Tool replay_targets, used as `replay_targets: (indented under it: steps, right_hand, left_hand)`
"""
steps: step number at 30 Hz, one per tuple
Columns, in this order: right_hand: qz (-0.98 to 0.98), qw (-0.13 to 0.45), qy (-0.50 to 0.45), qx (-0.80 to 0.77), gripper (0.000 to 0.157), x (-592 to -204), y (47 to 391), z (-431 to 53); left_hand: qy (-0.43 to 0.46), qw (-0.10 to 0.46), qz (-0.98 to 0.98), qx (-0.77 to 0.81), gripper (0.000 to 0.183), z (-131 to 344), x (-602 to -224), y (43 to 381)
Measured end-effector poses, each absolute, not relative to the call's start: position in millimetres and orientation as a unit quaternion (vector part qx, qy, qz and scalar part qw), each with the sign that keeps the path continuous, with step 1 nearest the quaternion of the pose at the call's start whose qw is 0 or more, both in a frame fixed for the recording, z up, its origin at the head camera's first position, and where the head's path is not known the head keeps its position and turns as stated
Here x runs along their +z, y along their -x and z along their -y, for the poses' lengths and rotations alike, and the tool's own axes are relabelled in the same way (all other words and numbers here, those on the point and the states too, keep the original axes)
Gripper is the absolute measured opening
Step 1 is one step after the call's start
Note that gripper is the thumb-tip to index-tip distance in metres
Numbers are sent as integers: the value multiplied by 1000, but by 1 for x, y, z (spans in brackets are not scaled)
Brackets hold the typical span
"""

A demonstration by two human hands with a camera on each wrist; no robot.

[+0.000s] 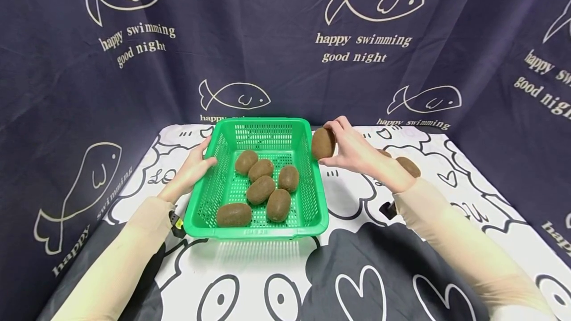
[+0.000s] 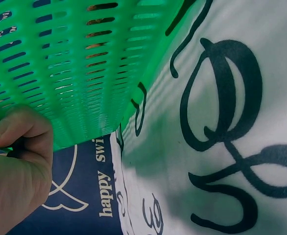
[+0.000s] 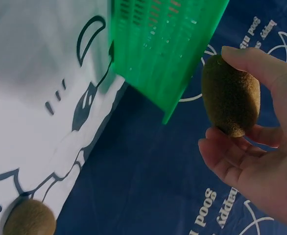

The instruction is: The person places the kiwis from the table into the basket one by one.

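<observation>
A green plastic basket (image 1: pixel 256 233) with slotted walls stands on the table, and several brown kiwis (image 1: pixel 260 190) lie on its floor. At the basket's left rim, my left hand (image 1: pixel 191 166) holds the edge; the left wrist view shows the thumb (image 2: pixel 21 128) bent by the green wall. Beside the right rim, my right hand (image 1: pixel 350 146) pinches a kiwi (image 1: pixel 323 143) between thumb and fingers. In the right wrist view this kiwi (image 3: pixel 230 95) is held off the table, apart from the basket wall.
Right of the basket, a kiwi (image 1: pixel 408 166) lies on the patterned tablecloth (image 1: pixel 343 192), close to my right forearm. Another kiwi (image 1: pixel 383 153) is mostly hidden behind that arm. A dark blue curtain (image 1: pixel 285 53) with fish drawings hangs behind the table.
</observation>
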State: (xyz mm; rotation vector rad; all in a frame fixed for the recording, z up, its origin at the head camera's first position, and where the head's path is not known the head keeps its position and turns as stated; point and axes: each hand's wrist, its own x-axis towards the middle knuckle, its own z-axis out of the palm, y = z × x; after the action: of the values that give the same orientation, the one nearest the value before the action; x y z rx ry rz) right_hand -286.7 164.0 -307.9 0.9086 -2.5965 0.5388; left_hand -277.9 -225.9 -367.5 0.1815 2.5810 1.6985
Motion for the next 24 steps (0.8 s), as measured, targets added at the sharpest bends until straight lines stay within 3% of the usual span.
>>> replay_targets:
  steps: [24]
  right_hand:
    - [886, 149, -413, 149, 71, -312, 253, -134]
  left_hand:
    - [-53, 20, -840, 540, 84, 226, -367, 278]
